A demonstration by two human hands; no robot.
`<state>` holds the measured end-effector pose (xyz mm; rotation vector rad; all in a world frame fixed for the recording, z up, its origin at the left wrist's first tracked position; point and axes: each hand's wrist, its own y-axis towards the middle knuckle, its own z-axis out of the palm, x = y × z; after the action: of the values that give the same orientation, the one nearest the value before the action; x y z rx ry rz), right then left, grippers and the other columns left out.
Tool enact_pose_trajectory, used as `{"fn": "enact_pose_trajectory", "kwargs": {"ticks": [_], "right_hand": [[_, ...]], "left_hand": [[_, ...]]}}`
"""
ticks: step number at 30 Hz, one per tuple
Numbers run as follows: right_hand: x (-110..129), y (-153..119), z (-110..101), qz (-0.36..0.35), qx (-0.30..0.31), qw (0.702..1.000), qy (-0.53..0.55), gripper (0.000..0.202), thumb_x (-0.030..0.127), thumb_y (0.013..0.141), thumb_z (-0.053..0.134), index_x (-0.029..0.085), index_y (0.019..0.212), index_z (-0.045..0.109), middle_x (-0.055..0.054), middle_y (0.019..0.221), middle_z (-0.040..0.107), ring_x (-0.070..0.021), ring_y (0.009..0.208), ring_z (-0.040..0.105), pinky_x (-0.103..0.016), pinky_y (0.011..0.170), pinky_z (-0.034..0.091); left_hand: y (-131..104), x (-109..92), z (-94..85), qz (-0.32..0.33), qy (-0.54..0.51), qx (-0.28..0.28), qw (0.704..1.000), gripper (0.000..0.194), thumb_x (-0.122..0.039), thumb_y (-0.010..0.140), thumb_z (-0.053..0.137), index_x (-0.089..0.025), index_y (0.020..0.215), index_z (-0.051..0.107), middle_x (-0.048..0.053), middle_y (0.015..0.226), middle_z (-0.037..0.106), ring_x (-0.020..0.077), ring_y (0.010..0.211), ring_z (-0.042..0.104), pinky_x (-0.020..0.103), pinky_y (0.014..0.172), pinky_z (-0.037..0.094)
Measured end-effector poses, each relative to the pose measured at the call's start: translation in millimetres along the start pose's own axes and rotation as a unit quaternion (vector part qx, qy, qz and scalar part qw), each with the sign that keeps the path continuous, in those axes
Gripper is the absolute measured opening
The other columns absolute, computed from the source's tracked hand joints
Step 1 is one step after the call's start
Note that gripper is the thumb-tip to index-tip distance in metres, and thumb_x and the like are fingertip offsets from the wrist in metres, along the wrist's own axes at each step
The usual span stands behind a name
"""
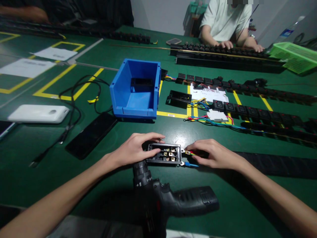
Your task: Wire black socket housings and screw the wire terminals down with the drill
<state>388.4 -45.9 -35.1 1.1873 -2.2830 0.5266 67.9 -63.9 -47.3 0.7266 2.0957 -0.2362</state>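
Note:
My left hand [132, 149] grips the left end of a black terminal box [165, 154], its thumb across the top and its fingers along the far side. Brass screw contacts show inside the open box. At the box's right end, my right hand [214, 153] pinches wires [189, 152] with ring-shaped metal lugs, a red and a yellow-green one among them. A blue-sleeved lug [190, 164] lies just below those fingers, by the box's corner. Right below the box rests a black cordless drill [158, 195], its chuck end near my left hand.
A blue bin [135, 112] with a black part inside stands beyond my hands. Wired socket strips [252, 110] run along the right. At left are a black phone [91, 135], a cable [74, 112] and a white power bank [38, 114]. Across the table sits a person [226, 23] by black strips.

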Motion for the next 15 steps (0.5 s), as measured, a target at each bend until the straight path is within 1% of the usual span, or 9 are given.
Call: {"fn": "enact_pose_trajectory", "kwargs": {"ticks": [6,11,15], "right_hand": [[0.8,1.0,-0.7,-0.001,-0.008,1.0,0.004,0.026,0.034,0.097,0.048,0.023,0.118,0.057,-0.001,0.1,0.064,-0.0096,0.086,0.058,-0.022,0.077,0.04],[1.6,1.3,1.7,0.006,-0.016,1.0,-0.017,0.027,0.034,0.098,0.046,0.022,0.119,0.056,-0.002,0.098,0.064,-0.0106,0.085,0.059,-0.023,0.076,0.04],[3.4,1.3,2.7,0.015,-0.014,0.999,-0.042,0.031,0.034,0.098,0.044,0.023,0.125,0.052,-0.003,0.099,0.064,-0.0125,0.085,0.059,-0.024,0.077,0.041]], "left_hand": [[0.0,1.9,0.5,-0.004,-0.001,0.003,1.0,0.042,-0.031,0.087,0.063,-0.023,0.128,0.055,0.002,0.117,0.069,0.0166,0.107,0.066,0.029,0.096,0.052],[-1.0,2.7,2.0,-0.007,-0.008,0.013,1.0,0.042,-0.032,0.087,0.063,-0.023,0.127,0.056,0.002,0.118,0.068,0.0172,0.107,0.066,0.03,0.097,0.052],[-1.6,2.9,2.1,-0.003,-0.006,0.012,1.0,0.041,-0.033,0.087,0.062,-0.023,0.127,0.056,0.003,0.117,0.069,0.0179,0.106,0.066,0.031,0.096,0.052]]}}
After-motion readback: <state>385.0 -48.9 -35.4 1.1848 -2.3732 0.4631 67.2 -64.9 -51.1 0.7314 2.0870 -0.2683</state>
